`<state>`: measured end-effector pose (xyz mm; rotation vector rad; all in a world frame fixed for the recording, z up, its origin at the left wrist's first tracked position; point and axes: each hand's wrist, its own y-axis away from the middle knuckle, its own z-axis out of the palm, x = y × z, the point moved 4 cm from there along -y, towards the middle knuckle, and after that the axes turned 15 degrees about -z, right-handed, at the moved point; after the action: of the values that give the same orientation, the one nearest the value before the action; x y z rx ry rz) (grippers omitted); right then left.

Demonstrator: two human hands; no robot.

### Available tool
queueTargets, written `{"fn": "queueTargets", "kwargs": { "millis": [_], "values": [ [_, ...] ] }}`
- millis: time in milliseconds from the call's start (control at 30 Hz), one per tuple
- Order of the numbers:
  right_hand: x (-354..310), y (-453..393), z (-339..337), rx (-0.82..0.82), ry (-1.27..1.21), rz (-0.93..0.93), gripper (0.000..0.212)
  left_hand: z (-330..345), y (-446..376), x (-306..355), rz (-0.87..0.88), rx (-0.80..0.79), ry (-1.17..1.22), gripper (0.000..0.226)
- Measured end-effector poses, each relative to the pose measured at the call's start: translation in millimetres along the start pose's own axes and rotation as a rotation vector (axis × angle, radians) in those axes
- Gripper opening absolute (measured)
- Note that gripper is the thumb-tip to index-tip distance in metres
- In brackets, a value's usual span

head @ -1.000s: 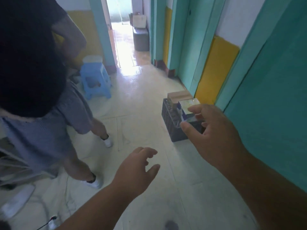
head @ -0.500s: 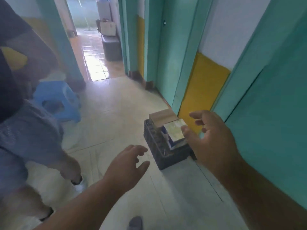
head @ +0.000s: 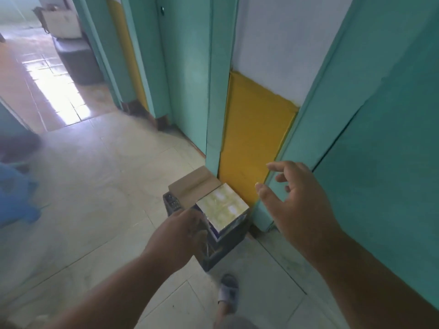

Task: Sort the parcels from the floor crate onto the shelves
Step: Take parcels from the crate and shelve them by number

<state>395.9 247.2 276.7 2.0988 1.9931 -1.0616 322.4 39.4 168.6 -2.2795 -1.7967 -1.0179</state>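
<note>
the crate [head: 215, 254] is a dark one, and it sits on the pale tiled floor [head: 95, 186] against the foot of a yellow wall panel [head: 251, 143], between teal door frames. two parcels show in it: a brown box [head: 190, 186] at the far end and a pale, glossy box [head: 222, 207] just beside it, nearer the camera, its top face tilted a little. the near half of the crate is hidden by the left forearm.

the left hand [head: 180, 233] reaches forward and down from the lower left, arm nearly straight, back of the hand up. its fingers lie at the near left edge of the glossy box and seem to touch it, but their tips are blurred, so i cannot tell whether they grip the box or only rest against it.

the right hand [head: 299, 205] is held higher, to the right of the crate and apart from both parcels. the wrist is bent, the palm turned left toward the boxes, the fingers spread and loosely curved, the thumb pointing at the glossy box. it holds nothing.

a foot in a grey sandal [head: 228, 290] stands on the floor just short of the crate. at the left edge is a blurred blue shape [head: 16, 198]. down the corridor a dark block [head: 78, 60] stands by the wall with a white box [head: 59, 24] on top.
</note>
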Motion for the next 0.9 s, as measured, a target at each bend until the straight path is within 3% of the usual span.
{"fn": "queueTargets", "kwargs": {
  "millis": [267,467,667,900],
  "values": [
    [57,-115,90,-0.108,-0.011,0.017,0.040,-19,-118,-30,-0.150,-0.007,0.013,0.035],
    [101,-135,180,-0.135,0.045,0.135,0.039,40,-217,-68,-0.163,-0.249,-0.029,0.035],
    [169,-120,264,-0.206,0.042,0.298,0.035,111,-308,-103,-0.168,-0.311,-0.081,0.042],
    [276,-95,356,-0.263,0.063,0.411,0.032,208,-363,-151,-0.316,-0.444,-0.090,0.047]
  ]
}}
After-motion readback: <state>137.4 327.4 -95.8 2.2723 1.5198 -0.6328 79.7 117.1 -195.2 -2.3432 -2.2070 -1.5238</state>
